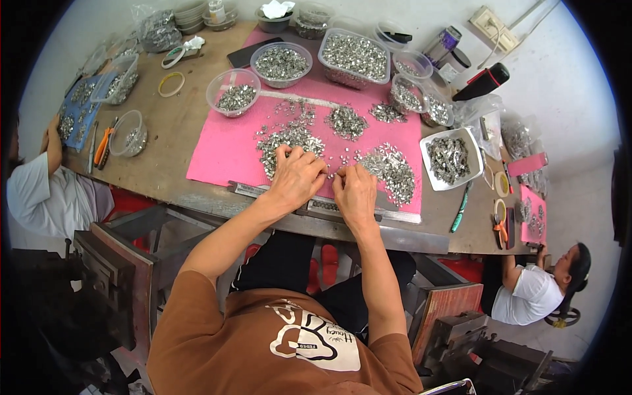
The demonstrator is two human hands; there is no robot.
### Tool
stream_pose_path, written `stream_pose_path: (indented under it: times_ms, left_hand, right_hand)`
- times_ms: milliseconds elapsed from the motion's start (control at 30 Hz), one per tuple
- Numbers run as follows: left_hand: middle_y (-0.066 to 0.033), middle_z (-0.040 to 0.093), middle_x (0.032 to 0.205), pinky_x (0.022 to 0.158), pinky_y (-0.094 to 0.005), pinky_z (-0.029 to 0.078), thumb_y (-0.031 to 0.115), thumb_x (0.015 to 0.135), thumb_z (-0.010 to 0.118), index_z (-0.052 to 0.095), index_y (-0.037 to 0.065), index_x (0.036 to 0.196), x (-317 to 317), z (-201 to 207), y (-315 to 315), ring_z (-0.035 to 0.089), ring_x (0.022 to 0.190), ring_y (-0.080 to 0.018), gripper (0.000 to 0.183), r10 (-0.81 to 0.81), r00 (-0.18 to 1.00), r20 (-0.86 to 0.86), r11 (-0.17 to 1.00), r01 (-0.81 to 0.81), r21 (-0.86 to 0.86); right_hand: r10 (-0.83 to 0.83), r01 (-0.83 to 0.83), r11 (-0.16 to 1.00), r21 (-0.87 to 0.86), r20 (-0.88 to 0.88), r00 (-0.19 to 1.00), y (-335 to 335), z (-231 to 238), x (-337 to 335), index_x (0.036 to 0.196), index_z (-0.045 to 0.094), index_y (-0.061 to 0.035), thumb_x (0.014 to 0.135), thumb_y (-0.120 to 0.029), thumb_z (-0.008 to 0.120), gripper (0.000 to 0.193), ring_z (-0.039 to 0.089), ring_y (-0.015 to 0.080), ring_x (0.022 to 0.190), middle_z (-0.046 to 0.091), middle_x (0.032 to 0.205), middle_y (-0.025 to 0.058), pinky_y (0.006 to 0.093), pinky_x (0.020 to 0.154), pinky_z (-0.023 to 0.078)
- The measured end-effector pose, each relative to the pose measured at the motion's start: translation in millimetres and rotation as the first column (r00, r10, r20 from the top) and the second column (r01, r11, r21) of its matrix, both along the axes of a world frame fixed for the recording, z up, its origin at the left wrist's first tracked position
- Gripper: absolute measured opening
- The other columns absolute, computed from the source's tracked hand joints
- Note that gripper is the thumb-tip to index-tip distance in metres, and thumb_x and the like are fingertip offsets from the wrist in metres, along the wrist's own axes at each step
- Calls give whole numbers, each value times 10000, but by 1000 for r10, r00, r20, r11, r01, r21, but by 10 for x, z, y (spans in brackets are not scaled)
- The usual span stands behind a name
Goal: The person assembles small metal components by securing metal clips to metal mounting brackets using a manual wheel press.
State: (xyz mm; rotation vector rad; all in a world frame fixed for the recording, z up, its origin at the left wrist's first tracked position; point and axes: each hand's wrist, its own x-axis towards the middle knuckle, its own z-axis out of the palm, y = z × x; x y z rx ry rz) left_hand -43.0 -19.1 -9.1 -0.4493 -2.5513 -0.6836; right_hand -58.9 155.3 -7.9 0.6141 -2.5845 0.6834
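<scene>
Left hand: fingers curled, over the near edge of a pile of silvery pieces. Right hand: fingers bent, beside a second pile. Whether the hands grip anything cannot be told. Both piles lie on pink matting covering the worktop.

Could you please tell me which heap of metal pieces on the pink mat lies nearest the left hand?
The leftmost heap, partly covered by the left hand; the other heaps lie farther right, clear of it.

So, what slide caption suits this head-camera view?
Left hand and right hand among small silvery pieces on a pink mat.
</scene>
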Motion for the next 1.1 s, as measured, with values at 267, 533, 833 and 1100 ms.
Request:
stream_pose_path:
  times_ms: [267, 533, 833, 1100]
  left_hand:
    - [-11, 640, 870, 973, -444, 332, 147, 826, 771, 709, 106, 901, 221, 163, -208, 582, 898, -205, 106, -145, 989, 7, 979, 143, 145]
    - [-18, 627, 865, 953, -411, 342, 113, 801, 777, 692, 90, 909, 452, 104, -198, 581, 858, -196, 140, -261, 965, 7, 946, 254, 204]
    - [-28, 619, 869, 987, -419, 340, 124, 797, 777, 687, 93, 947, 443, 72, -219, 580, 867, -205, 177, -294, 956, 17, 939, 286, 192]
    - [-30, 628, 889, 1006, -423, 343, 112, 855, 740, 686, 90, 969, 440, 63, -204, 587, 885, -208, 128, -325, 945, 28, 924, 311, 222]
  right_hand:
    - [222, -208, 967, -145, 84, 972, 207, 190, 142, 915, 638, -34, 822, -13, 722, 127, 612, 302, 797, 617, 852, 109, 413, 762, 424]
    - [384, -378, 913, -152, 7, 923, 187, 245, 438, 955, 624, -32, 793, 27, 731, 203, 592, 280, 847, 594, 912, 91, 393, 772, 429]
    - [371, -367, 924, -109, 26, 928, 179, 177, 469, 984, 626, -27, 791, 22, 741, 230, 584, 297, 884, 599, 939, 102, 406, 772, 435]
    - [362, -328, 903, -277, 81, 929, 239, 142, 451, 1014, 652, -20, 828, 24, 738, 210, 607, 317, 871, 639, 934, 116, 413, 770, 453]
